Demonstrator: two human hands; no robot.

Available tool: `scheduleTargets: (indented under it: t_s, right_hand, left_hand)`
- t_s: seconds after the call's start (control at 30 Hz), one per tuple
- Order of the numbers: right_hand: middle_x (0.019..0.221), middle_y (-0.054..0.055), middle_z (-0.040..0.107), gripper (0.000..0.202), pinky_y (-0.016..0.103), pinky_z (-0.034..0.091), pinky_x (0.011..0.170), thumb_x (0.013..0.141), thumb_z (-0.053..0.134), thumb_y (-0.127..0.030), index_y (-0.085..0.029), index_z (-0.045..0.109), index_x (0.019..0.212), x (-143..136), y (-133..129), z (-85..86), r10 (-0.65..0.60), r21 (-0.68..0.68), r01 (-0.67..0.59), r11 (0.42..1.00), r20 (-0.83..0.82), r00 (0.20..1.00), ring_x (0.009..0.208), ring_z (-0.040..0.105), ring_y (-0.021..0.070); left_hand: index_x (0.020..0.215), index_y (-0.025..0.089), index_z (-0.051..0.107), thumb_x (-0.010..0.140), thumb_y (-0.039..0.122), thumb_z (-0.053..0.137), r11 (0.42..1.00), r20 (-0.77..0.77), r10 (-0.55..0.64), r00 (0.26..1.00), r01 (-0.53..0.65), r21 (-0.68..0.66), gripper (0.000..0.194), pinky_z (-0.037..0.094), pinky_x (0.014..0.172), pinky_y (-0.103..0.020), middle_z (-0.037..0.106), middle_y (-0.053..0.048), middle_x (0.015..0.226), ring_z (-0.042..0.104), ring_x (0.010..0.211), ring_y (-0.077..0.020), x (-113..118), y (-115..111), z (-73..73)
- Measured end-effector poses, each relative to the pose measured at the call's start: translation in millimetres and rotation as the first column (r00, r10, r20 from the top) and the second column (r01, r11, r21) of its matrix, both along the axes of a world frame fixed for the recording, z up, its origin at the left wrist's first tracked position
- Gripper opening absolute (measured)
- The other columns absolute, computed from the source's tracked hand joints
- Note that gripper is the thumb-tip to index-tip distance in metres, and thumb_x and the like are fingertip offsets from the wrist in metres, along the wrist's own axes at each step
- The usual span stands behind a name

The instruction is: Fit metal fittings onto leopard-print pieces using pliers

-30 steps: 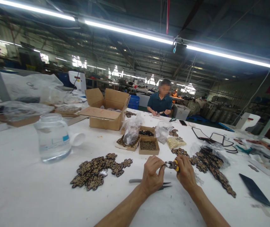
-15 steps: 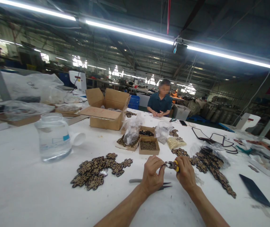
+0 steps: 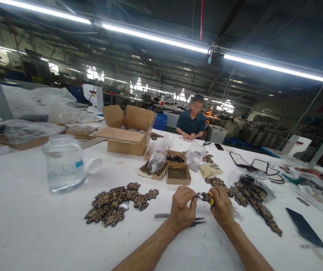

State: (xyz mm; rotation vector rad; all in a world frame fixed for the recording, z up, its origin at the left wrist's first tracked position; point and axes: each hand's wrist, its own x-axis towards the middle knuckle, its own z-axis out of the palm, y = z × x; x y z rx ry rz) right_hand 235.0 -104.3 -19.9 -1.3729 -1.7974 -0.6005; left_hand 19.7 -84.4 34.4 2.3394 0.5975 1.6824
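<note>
My right hand is wrapped round yellow-handled pliers, whose jaws point left. Thumb and fingertips of my left hand are pinched together at the tip of those jaws. What the left fingers hold there is too small to make out. Beneath my left hand lies a grey-handled pair of tweezers or pointed pliers, partly covered, its dark tips showing to the right. Leopard-print flower-shaped patches are heaped on the left, and a second pile of leopard-print patches spreads on the right, partly under clear plastic.
Beyond my hands stand small boxes of brass-coloured pieces and black pieces, with plastic bags around. A large open carton and a water jug stand left. A dark flat panel lies right. A person sits across the table.
</note>
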Motion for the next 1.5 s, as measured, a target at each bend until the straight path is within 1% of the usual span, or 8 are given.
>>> scheduleTargets:
  t_s: [0.33, 0.73, 0.87, 1.03, 1.2, 1.37, 1.43, 1.5]
  right_hand:
    - [0.096, 0.010, 0.057, 0.016, 0.041, 0.046, 0.082, 0.093, 0.047, -0.011, -0.021, 0.056, 0.102, 1, 1, -5.0, -0.021, -0.034, 0.020, 0.999, -0.014, 1.000, 0.093, 0.054, 0.0259]
    - [0.096, 0.009, 0.057, 0.022, 0.042, 0.047, 0.080, 0.090, 0.047, -0.007, -0.022, 0.057, 0.104, -6, -2, -5.2, -0.056, -0.035, 0.055, 0.998, -0.023, 0.998, 0.092, 0.053, 0.0268]
    - [0.109, 0.012, 0.056, 0.036, 0.047, 0.049, 0.087, 0.089, 0.045, -0.006, -0.023, 0.056, 0.119, -7, -6, -1.4, -0.015, -0.002, 0.015, 1.000, -0.068, 0.998, 0.102, 0.054, 0.0289]
    - [0.128, 0.017, 0.050, 0.055, 0.056, 0.046, 0.098, 0.088, 0.041, -0.006, -0.021, 0.042, 0.141, -3, -12, 1.8, 0.044, 0.041, -0.036, 0.998, -0.191, 0.981, 0.121, 0.048, 0.0319]
    - [0.123, 0.016, 0.055, 0.043, 0.059, 0.046, 0.096, 0.092, 0.046, -0.018, -0.020, 0.047, 0.135, 12, -15, -5.8, 0.013, 0.122, 0.028, 0.992, -0.317, 0.948, 0.115, 0.052, 0.0331]
    - [0.121, 0.015, 0.058, 0.039, 0.051, 0.050, 0.090, 0.095, 0.052, -0.034, -0.021, 0.049, 0.131, 28, -21, -16.2, -0.039, 0.106, 0.097, 0.990, -0.450, 0.892, 0.107, 0.057, 0.0308]
    - [0.123, 0.015, 0.059, 0.042, 0.049, 0.050, 0.090, 0.095, 0.051, -0.039, -0.021, 0.049, 0.132, 34, -24, -20.1, -0.065, 0.067, 0.108, 0.992, -0.462, 0.885, 0.108, 0.058, 0.0309]
    - [0.126, 0.015, 0.059, 0.045, 0.049, 0.050, 0.091, 0.095, 0.050, -0.044, -0.020, 0.049, 0.133, 41, -27, -23.6, -0.098, 0.032, 0.128, 0.991, -0.468, 0.878, 0.111, 0.058, 0.0314]
  left_hand:
    - [0.083, 0.017, 0.063, 0.087, 0.012, 0.054, 1.000, -0.007, -0.003, 1.000, 0.003, -0.003, 0.011, 0.041, 0.072, -0.036, 0.062, -0.006, 0.076, 0.055, 0.076, -0.0194, 1, 2, -2.8]
    - [0.083, 0.018, 0.062, 0.088, 0.012, 0.054, 1.000, -0.004, 0.004, 1.000, -0.004, -0.017, 0.011, 0.042, 0.073, -0.036, 0.062, -0.006, 0.077, 0.055, 0.077, -0.0195, -1, 3, -3.1]
    - [0.082, 0.018, 0.062, 0.088, 0.012, 0.054, 1.000, -0.022, -0.002, 1.000, 0.002, -0.001, 0.012, 0.042, 0.073, -0.036, 0.062, -0.007, 0.078, 0.056, 0.077, -0.0198, -1, 2, -3.8]
    - [0.089, 0.018, 0.065, 0.088, 0.013, 0.056, 1.000, 0.017, 0.014, 1.000, -0.015, 0.023, 0.011, 0.043, 0.074, -0.037, 0.064, -0.008, 0.082, 0.057, 0.080, -0.0207, 0, 0, -3.5]
    - [0.096, 0.019, 0.066, 0.088, 0.013, 0.057, 0.998, 0.016, 0.028, 0.999, -0.029, 0.055, 0.013, 0.044, 0.076, -0.038, 0.065, -0.009, 0.085, 0.057, 0.083, -0.0213, -1, -2, -5.3]
    - [0.098, 0.020, 0.068, 0.088, 0.015, 0.059, 0.998, 0.034, 0.021, 0.999, -0.023, 0.054, 0.014, 0.046, 0.077, -0.039, 0.066, -0.009, 0.086, 0.059, 0.083, -0.0214, 0, -5, -8.9]
    - [0.096, 0.020, 0.070, 0.088, 0.017, 0.060, 1.000, 0.078, 0.022, 0.997, -0.021, -0.007, 0.013, 0.047, 0.077, -0.038, 0.067, -0.009, 0.087, 0.060, 0.084, -0.0215, 2, -7, -10.8]
    - [0.092, 0.020, 0.071, 0.088, 0.022, 0.062, 0.987, 0.141, 0.010, 0.990, 0.013, -0.163, 0.011, 0.048, 0.076, -0.037, 0.069, -0.008, 0.088, 0.062, 0.084, -0.0211, 5, -8, -13.8]
